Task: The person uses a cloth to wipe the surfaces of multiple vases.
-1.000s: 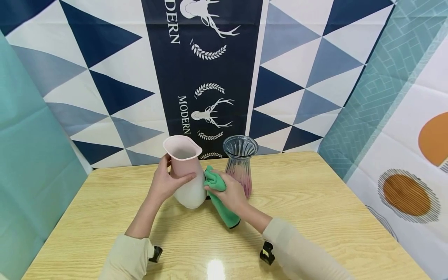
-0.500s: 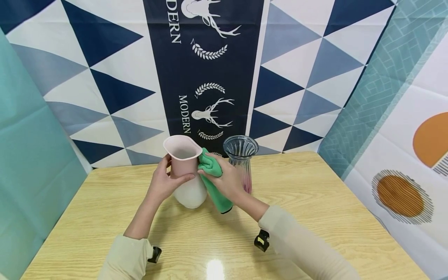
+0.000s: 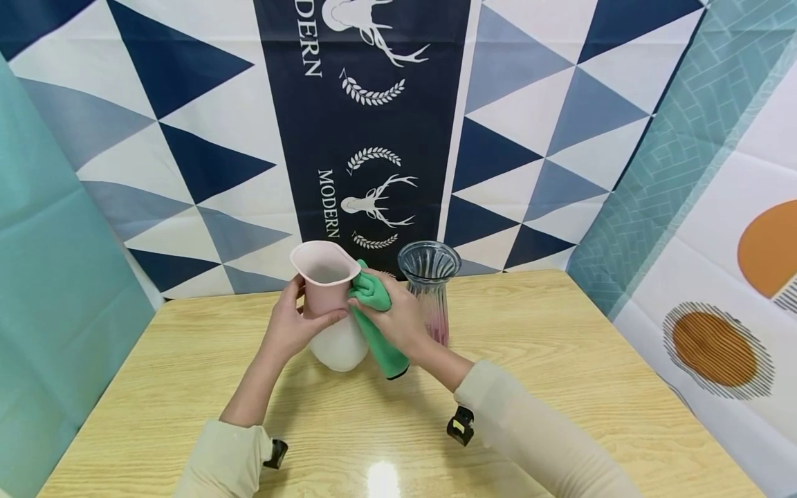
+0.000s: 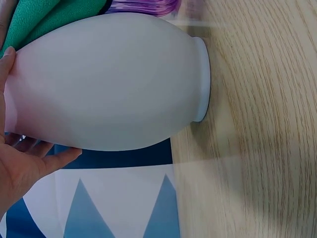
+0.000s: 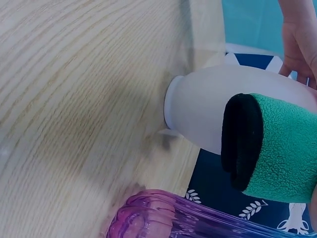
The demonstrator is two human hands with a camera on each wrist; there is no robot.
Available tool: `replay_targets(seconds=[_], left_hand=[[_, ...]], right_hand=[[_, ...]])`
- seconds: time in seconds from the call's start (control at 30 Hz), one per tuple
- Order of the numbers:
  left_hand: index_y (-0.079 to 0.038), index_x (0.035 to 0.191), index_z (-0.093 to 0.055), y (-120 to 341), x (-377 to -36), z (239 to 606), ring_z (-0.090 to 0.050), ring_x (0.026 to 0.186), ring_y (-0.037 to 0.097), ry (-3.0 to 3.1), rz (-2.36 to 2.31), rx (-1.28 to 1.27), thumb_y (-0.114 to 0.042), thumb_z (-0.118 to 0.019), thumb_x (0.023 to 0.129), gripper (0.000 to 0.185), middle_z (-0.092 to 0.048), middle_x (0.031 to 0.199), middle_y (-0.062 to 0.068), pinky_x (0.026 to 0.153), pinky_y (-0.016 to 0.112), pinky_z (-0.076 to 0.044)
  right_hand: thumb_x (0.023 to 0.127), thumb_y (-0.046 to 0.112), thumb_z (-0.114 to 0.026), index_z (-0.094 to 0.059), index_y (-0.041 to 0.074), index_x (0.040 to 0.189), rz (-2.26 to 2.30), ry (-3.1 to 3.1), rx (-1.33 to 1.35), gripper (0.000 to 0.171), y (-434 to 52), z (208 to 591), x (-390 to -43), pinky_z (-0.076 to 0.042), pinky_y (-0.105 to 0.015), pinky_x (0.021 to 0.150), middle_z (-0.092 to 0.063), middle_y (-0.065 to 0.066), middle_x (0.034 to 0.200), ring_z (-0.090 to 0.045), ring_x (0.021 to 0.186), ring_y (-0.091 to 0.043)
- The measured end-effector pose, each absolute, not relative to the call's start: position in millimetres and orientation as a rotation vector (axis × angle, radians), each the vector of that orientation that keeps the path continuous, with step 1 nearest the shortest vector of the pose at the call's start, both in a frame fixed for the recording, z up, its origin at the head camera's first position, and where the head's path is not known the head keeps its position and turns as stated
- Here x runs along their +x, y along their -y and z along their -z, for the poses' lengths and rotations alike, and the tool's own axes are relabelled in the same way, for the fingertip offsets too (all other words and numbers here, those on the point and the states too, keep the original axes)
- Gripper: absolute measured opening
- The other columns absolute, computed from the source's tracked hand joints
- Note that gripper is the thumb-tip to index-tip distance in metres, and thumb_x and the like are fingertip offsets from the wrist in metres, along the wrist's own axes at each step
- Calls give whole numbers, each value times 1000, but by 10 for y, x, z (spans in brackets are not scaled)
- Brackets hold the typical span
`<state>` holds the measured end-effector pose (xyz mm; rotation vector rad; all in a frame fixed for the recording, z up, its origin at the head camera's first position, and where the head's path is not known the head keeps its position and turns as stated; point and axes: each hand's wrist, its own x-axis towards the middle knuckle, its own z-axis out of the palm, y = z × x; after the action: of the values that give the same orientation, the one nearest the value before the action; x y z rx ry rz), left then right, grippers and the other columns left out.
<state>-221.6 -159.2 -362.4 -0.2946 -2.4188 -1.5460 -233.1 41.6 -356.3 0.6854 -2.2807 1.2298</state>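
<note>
My left hand [image 3: 292,325] grips the neck of the pink-and-white vase [image 3: 330,311], which stands upright on the wooden table [image 3: 560,373] just beside the ribbed glass vase [image 3: 429,283]. My right hand [image 3: 398,321] clutches a bunched green cloth [image 3: 376,325] and presses it against the pink vase's right side near the rim, though whether the cloth touches the glass vase too I cannot tell.
</note>
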Motion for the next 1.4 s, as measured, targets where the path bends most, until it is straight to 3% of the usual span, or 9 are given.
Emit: replay_targets(seconds=[0.6, 0.97, 1.4], left_hand=[[-19, 144, -31, 1571, -2198, 3626, -42, 127, 25, 2404, 1549, -277, -33, -82, 71, 90, -43, 139, 6, 100, 52, -43], [-5, 142, -31, 1447, -1952, 3329, -42, 127, 31, 2430, 1559, -248, -18, -78, 76, 82, -43, 138, 15, 102, 53, -41], [-17, 143, -30, 1569, -2212, 3635, -41, 127, 26, 2415, 1543, -270, -34, -81, 72, 89, -43, 139, 7, 102, 53, -41]], right_hand=[[79, 32, -74, -57, 16, 125, -1224, 2295, 648, 52, -414, 3642, -2316, -53, -39, 84, -64, -7, 120, -63, 103, -22], [79, 32, -74, -59, 14, 123, -1197, 2310, 637, 49, -460, 3816, -2312, -52, -38, 86, -66, -6, 117, -63, 104, -22], [79, 36, -73, -59, 16, 123, -1128, 2380, 607, 50, -529, 4024, -2265, -52, -37, 86, -65, -6, 120, -63, 105, -21]])
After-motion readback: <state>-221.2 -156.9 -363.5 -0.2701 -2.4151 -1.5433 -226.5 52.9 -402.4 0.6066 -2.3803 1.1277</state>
